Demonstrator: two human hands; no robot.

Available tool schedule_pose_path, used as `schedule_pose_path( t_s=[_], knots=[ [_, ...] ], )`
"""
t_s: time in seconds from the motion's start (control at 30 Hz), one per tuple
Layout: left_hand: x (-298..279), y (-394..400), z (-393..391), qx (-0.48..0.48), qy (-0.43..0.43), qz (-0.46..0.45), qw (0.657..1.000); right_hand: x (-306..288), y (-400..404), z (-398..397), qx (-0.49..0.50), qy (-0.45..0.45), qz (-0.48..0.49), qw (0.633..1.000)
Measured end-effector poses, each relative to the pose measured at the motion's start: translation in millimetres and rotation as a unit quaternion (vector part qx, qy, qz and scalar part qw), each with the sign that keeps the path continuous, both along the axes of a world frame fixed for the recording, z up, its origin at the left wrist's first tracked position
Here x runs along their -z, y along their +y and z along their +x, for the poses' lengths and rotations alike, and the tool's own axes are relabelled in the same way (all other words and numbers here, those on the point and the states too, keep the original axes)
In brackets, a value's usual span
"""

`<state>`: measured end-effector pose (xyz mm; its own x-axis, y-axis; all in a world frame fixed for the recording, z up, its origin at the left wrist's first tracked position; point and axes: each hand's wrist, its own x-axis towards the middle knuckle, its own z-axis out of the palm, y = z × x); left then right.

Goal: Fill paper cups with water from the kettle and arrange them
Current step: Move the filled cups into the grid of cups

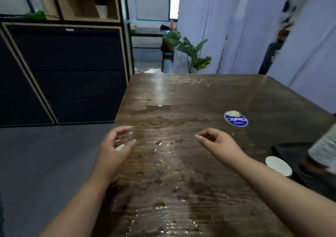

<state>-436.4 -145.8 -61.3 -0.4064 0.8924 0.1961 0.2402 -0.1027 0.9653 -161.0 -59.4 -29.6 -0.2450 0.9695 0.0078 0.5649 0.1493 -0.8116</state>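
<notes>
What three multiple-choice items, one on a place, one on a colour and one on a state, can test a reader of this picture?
1. Where on the dark brown wooden table does the white paper cup stand?
A. near its right edge
B. at its far left corner
C. under the left hand

2. What colour is the round sticker on the table?
A. red
B. blue
C. yellow

3. What do the left hand and the right hand hold?
A. a cup each
B. one kettle together
C. nothing

Answers: 1 A, the cup stands by the right forearm, near the right edge. 2 B, the sticker is blue with white print. 3 C, both hands hover with loosely curled fingers, no grip.
</notes>
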Motion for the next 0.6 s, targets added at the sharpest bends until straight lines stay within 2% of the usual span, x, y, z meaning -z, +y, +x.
schedule_pose_path(
  t_s=[0.13,0.27,0.43,0.6],
  knots=[
    [-13.8,18.9,88.1,0.077,0.003,-0.003,0.997,-33.7,-12.8,110.9,0.092,0.011,0.051,0.994],
    [4.7,28.1,174.8,0.193,0.000,-0.060,0.979,-39.6,-19.9,200.5,0.175,-0.021,0.067,0.982],
    [48.0,27.3,272.4,0.368,0.020,-0.165,0.915,-13.0,-29.0,276.5,0.231,-0.015,0.014,0.973],
    [92.0,31.1,342.9,0.439,0.095,-0.230,0.863,30.6,-17.2,314.3,0.188,-0.056,-0.053,0.979]
  ],
)
